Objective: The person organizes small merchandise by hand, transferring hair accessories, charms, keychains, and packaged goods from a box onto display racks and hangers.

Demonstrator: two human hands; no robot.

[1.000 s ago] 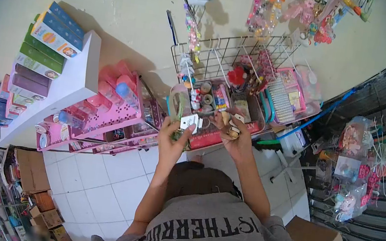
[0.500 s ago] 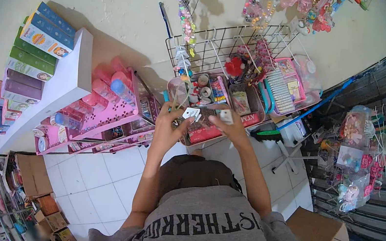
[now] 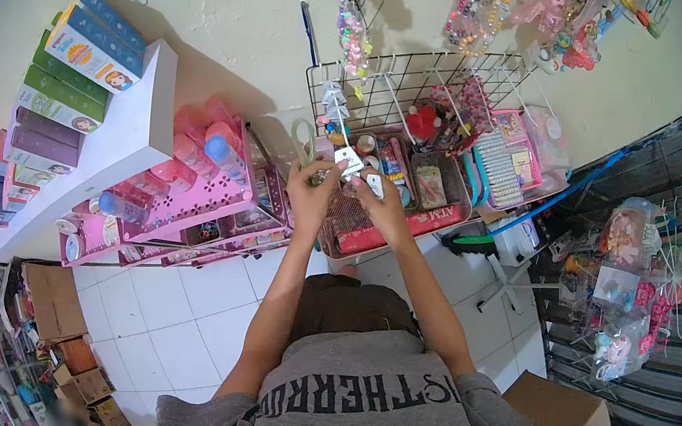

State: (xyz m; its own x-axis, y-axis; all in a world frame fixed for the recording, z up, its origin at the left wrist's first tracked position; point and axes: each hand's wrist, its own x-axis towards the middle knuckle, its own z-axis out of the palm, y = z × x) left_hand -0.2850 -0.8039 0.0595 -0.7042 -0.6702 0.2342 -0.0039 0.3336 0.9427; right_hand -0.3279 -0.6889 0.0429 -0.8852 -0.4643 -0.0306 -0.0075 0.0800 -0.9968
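Pinching a small white carded item (image 3: 349, 162) between them, the left hand (image 3: 313, 189) and right hand (image 3: 381, 204) steady it over the red mesh basket (image 3: 373, 233). Both hands are closed narrowly, keeping it level with the wire rack (image 3: 416, 80).

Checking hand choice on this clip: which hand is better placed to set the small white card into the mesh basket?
Right, probably. The right hand pinches a small white card directly over the mesh basket; the left hand sits at the basket's left edge, holding another white piece.
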